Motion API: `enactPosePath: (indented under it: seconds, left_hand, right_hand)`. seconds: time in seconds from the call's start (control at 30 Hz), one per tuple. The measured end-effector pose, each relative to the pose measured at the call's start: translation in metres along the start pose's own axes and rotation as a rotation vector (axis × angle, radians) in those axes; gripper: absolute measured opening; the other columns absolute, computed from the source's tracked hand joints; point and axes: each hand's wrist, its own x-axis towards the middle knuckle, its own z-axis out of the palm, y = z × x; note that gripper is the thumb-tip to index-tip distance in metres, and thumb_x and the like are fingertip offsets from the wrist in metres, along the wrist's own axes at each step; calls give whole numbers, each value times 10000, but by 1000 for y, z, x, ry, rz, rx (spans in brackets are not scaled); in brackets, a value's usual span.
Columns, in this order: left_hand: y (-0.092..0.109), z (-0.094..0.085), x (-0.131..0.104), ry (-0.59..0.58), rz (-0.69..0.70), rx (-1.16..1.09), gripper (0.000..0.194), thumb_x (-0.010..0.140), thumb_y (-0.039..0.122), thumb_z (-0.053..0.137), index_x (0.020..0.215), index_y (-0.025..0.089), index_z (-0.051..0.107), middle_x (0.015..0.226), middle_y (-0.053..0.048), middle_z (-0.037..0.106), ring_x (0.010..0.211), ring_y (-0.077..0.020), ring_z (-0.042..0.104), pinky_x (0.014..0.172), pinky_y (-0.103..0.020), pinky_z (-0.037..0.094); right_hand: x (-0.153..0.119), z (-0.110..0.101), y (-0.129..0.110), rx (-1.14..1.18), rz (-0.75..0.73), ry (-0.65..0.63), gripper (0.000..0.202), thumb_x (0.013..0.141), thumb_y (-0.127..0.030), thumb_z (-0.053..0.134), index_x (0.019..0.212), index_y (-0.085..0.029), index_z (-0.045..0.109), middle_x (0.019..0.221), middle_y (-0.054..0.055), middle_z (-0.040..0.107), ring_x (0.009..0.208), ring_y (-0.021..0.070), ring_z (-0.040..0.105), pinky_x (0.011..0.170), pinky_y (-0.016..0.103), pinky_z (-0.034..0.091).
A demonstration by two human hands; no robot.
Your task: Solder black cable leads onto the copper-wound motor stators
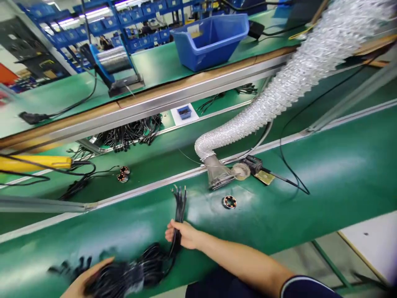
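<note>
A bundle of black cables (124, 275) lies along the near left part of the green bench. My left hand (88, 279) is closed around its left part, where loose ends stick out, blurred. My right hand (182, 235) grips the bundle's other end, and the stripped wire tips (179, 191) point up and away from me. To the right of that hand, a small round motor stator (229, 202) with copper windings sits on the bench, apart from both hands.
A silver ribbed duct (254, 120) comes down to a clear hood (218, 171). Beside it stand a soldering iron holder (252, 163) and its iron (279, 178). A shelf above bears a solder wire spool (113, 62) and a blue bin (211, 41). More stators (123, 174) lie farther back.
</note>
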Motion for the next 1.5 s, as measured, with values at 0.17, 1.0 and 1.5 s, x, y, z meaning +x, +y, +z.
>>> enactPosePath:
  seconds: [0.17, 1.0, 1.5]
  left_hand:
    - [-16, 38, 8, -256, 197, 417, 643, 508, 177, 491, 1108, 180, 722, 1291, -84, 636, 1229, -258, 556, 1109, -389, 332]
    - [57, 263, -7, -165, 433, -211, 439, 929, 303, 477, 1339, 157, 417, 1360, -157, 437, 1298, -265, 414, 1079, -455, 375]
    - [78, 311, -19, -206, 102, -606, 227, 813, 270, 626, 1005, 161, 681, 752, -49, 640, 666, -173, 594, 643, -299, 492]
  right_hand:
    - [-55, -113, -4, -447, -259, 387, 366, 612, -496, 776, 738, -207, 590, 720, 66, 601, 784, 310, 598, 766, 480, 474]
    - [-16, -133, -29, -982, -647, 534, 509, 752, -346, 689, 1209, -203, 516, 1179, 105, 640, 1018, 245, 649, 894, 380, 542]
    - [-12, -154, -2, -1177, -598, 382, 372, 702, -355, 626, 1046, -216, 593, 961, 113, 678, 886, 315, 660, 785, 471, 556]
